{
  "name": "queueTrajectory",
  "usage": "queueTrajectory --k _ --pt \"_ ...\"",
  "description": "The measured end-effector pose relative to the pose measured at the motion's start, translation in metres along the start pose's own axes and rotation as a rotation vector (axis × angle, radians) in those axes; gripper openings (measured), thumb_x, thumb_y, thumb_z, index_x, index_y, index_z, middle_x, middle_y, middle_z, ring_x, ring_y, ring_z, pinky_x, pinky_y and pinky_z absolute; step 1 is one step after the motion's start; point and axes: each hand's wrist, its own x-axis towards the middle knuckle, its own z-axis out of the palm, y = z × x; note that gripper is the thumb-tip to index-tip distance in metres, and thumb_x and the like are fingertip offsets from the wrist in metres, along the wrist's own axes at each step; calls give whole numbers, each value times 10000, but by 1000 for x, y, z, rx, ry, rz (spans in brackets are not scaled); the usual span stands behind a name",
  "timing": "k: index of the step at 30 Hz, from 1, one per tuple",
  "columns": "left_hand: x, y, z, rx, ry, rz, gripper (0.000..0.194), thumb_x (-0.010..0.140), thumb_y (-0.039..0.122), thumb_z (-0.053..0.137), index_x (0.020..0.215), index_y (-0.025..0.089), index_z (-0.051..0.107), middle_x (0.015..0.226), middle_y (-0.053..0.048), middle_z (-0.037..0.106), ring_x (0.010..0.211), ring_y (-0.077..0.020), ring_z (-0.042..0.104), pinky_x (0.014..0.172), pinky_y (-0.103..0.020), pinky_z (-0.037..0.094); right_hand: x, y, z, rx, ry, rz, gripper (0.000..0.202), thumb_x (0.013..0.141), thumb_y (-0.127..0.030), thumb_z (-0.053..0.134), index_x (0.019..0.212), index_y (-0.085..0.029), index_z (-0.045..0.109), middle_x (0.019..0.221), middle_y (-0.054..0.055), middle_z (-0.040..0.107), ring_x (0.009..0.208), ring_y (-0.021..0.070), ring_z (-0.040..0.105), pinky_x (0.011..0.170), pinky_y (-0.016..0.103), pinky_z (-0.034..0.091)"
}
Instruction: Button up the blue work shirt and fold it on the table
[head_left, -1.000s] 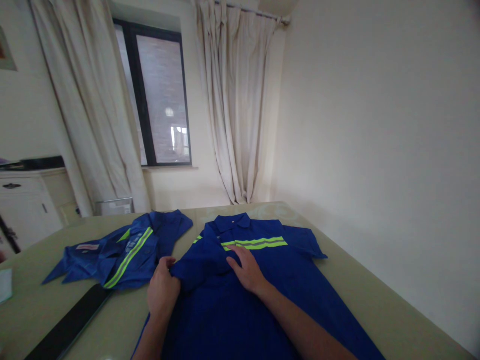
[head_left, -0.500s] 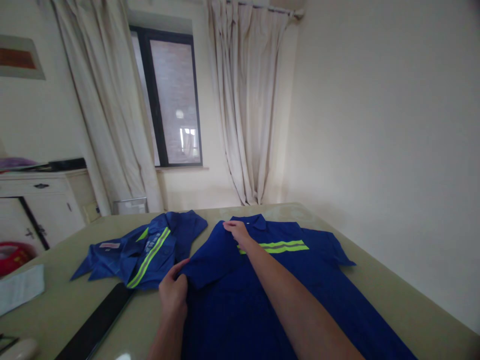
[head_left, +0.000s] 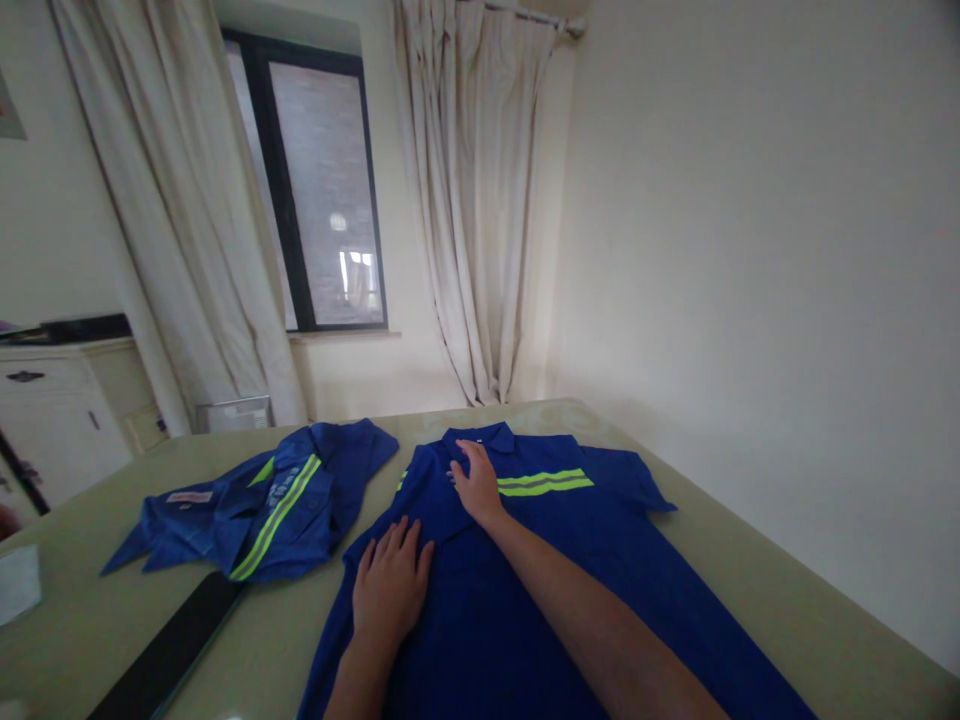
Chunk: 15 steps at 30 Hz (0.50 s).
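Note:
A blue work shirt [head_left: 570, 570] with yellow-green reflective stripes lies spread flat on the pale table [head_left: 757, 580], collar away from me. My left hand [head_left: 390, 585] rests flat, fingers apart, on the shirt's folded-in left sleeve. Farther off, my right hand [head_left: 474, 482] presses flat on the chest just below the collar, beside the stripe. Neither hand grips the cloth.
A second blue striped shirt [head_left: 255, 505] lies crumpled to the left. A long black flat object [head_left: 165, 655] lies at the near left. A white cabinet [head_left: 52, 410] stands at the left, with a curtained window [head_left: 322, 190] behind the table and a wall on the right.
My left hand has let go of the sleeve edge and now lies flat on it. My right hand has drawn back slightly from the collar onto the chest.

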Motion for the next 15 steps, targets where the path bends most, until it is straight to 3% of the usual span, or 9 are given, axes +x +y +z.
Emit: queueTrajectory --k 2,6,9,12,15 --pt "0 -4 3 47 0 -50 479 1019 381 371 1386 182 605 1480 -100 584 1375 -264 529 1184 -491 352 0 19 -42 -60 71 37 440 869 -222 551 1305 -187 605 1320 119 622 1258 255 549 1134 411 403" --pt "3 -5 3 110 66 -33 499 1020 341 315 1391 176 604 1484 -103 579 1386 -265 516 1198 -493 326 -24 81 -155 -228 239 210 495 864 -299 555 1312 -91 580 1328 231 583 1299 376 488 1126 555 342" --pt "5 2 6 91 68 61 538 1023 399 307 1474 200 522 1569 -76 476 1461 -265 424 1226 -505 277 -55 127 -227 -614 359 515 563 937 -418 482 1390 -87 526 1385 255 549 1306 410 488 1086 559 360" --pt "4 11 10 43 -40 98 585 1004 503 349 1513 240 469 1601 -57 423 1481 -276 392 1220 -518 290 -76 158 -260 -709 279 752 655 940 -557 462 1360 -65 561 1300 278 608 1232 438 553 1024 570 405" --pt "4 13 11 20 -109 86 598 994 529 367 1516 253 463 1598 -54 429 1485 -270 387 1229 -517 273 -78 174 -259 -593 221 682 600 894 -537 532 1308 -110 615 1192 215 684 1138 395 623 969 529 458"
